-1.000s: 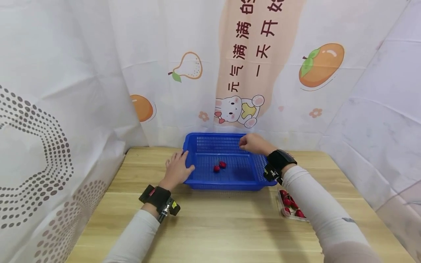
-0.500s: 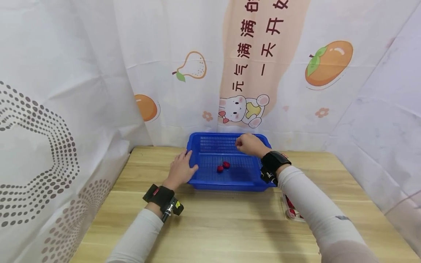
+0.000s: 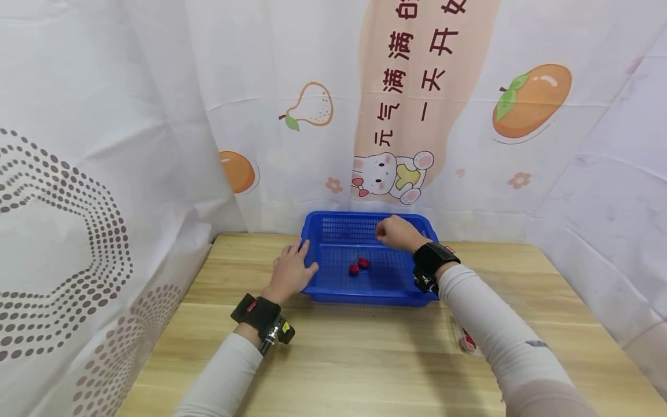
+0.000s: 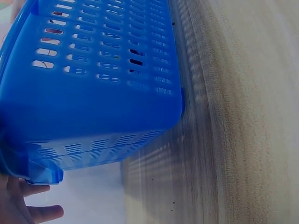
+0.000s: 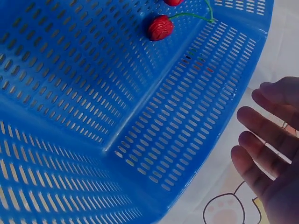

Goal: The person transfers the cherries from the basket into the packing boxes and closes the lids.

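A blue slotted plastic basket (image 3: 365, 298) stands on the table near the back curtain. Inside it lie two red cherries, one (image 3: 363, 263) slightly behind the other (image 3: 354, 270). In the right wrist view a thin green stem (image 5: 191, 16) runs from a cherry (image 5: 160, 28). My left hand (image 3: 290, 272) rests at the basket's left rim, its fingers fairly straight; the left wrist view shows fingertips past the rim. Over the basket's back right part hovers my right hand (image 3: 400, 233), fingers loosely bent. Nothing shows between its fingers (image 5: 266, 130) in the right wrist view.
A clear container with red cherries (image 3: 468, 343) sits on the table at the right, mostly hidden under my right forearm. The wooden table (image 3: 354, 365) extends in front of the basket. A printed white curtain (image 3: 292, 168) hangs right behind it.
The head view has shifted, moving the scene slightly rightward. My right hand has drawn a little left relative to the basket, and the forearm covers more of the cherry container. Both cherries stay put.
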The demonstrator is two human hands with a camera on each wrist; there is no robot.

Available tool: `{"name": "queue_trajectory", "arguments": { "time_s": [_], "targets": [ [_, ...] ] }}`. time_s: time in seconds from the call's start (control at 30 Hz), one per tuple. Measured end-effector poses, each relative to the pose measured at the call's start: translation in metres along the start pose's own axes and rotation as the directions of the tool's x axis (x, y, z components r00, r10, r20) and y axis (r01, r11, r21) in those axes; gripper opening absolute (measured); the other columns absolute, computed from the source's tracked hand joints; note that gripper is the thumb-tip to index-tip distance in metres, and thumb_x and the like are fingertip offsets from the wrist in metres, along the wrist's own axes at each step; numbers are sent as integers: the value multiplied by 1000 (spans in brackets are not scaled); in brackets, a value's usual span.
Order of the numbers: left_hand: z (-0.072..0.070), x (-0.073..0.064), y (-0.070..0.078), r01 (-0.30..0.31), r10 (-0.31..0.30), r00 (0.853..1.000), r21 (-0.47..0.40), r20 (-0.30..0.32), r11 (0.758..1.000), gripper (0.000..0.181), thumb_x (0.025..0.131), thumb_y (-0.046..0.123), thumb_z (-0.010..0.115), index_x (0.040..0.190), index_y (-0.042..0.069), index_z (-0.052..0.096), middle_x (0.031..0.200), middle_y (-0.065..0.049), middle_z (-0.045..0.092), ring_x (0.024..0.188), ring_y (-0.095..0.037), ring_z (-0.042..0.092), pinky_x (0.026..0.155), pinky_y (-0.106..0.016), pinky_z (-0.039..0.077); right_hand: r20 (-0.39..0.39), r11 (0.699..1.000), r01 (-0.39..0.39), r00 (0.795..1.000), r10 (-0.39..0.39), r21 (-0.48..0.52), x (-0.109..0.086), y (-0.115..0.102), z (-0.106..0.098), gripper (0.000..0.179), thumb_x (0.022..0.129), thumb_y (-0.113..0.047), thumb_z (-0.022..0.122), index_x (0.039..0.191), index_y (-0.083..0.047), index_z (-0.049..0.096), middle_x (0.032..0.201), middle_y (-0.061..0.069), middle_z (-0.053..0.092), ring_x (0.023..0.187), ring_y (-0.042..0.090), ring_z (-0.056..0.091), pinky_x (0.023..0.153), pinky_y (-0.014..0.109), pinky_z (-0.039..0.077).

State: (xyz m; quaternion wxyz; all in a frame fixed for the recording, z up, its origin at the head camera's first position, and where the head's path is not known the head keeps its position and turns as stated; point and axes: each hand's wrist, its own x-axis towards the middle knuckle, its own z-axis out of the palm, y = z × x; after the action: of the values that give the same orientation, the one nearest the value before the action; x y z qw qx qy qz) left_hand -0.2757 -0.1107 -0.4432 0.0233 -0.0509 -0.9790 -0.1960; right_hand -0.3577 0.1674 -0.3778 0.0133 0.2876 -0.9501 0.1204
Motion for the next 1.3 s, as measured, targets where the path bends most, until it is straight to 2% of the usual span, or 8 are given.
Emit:
{"name": "queue_trajectory", "arguments": {
  "time_s": [0.2, 0.33, 0.47, 0.6, 0.7, 0.8, 1.1, 1.3],
  "targets": [
    [0, -1, 2, -8, 8, 1000, -8, -6, 1000, 68, 96, 43, 50, 154, 12, 31, 162, -12, 24, 146, -38, 27, 111, -63, 28, -30, 984, 107, 993, -112, -143, -1, -1, 4, 22, 87, -3, 61, 103, -4, 76, 104, 12, 74, 95, 30, 59, 83, 46, 53],
    [-2, -2, 2, -5, 5, 1000, -11, -10, 1000, 68, 96, 43, 51, 153, 12, 31, 162, -13, 25, 146, -39, 28, 111, -63, 28, 53, 982, 130, 991, -124, -134, 2, -4, 8, 22, 88, -4, 63, 106, -5, 76, 105, 10, 74, 96, 29, 58, 83, 44, 53],
    [-4, -2, 2, -8, 8, 1000, -15, 0, 1000, 68, 96, 41, 51, 153, 10, 31, 161, -14, 24, 145, -39, 28, 111, -64, 29, 147, 986, 123, 983, -106, -115, 4, -9, 12, 29, 89, -8, 66, 117, -6, 71, 116, 11, 72, 109, 31, 60, 97, 47, 49],
    [-7, -2, 2, -4, 4, 1000, -19, -11, 1000, 68, 96, 40, 51, 153, 10, 31, 161, -14, 25, 145, -39, 29, 111, -63, 29, 199, 982, 143, 973, -116, -123, 11, -17, 14, 35, 89, -9, 68, 124, -8, 68, 122, 13, 69, 114, 32, 59, 100, 47, 48],
    [-7, -2, 2, 1, -1, 1000, -9, -10, 1000, 68, 96, 41, 51, 153, 11, 31, 161, -14, 24, 146, -38, 28, 111, -62, 29, 246, 977, 160, 961, -123, -138, 17, -20, 19, 33, 90, -11, 67, 123, -9, 69, 122, 12, 69, 114, 31, 61, 99, 45, 49],
    [-5, -2, 3, -2, 2, 1000, -11, 1, 1000, 68, 97, 42, 50, 153, 11, 31, 162, -13, 24, 146, -38, 28, 111, -62, 29, 295, 982, 137, 951, -93, -131, 21, -20, 26, 33, 90, -11, 66, 123, -11, 69, 125, 10, 68, 118, 29, 61, 101, 44, 49],
    [-1, 1, 1, -3, 2, 1000, -38, -21, 999, 67, 96, 41, 50, 153, 11, 32, 161, -13, 25, 145, -37, 29, 111, -62, 29, 357, 994, 75, 933, -44, -74, 30, -24, 36, 30, 89, -10, 67, 118, -13, 72, 122, 8, 70, 116, 26, 63, 98, 42, 51],
    [0, 1, 1, -3, 2, 1000, -27, -18, 1000, 68, 96, 41, 51, 153, 10, 32, 161, -14, 25, 145, -37, 30, 111, -62, 30, 352, 989, 123, 932, -86, -84, 33, -26, 38, 17, 85, -9, 68, 98, -13, 78, 100, 3, 75, 93, 20, 68, 85, 37, 56]
  ]
}}
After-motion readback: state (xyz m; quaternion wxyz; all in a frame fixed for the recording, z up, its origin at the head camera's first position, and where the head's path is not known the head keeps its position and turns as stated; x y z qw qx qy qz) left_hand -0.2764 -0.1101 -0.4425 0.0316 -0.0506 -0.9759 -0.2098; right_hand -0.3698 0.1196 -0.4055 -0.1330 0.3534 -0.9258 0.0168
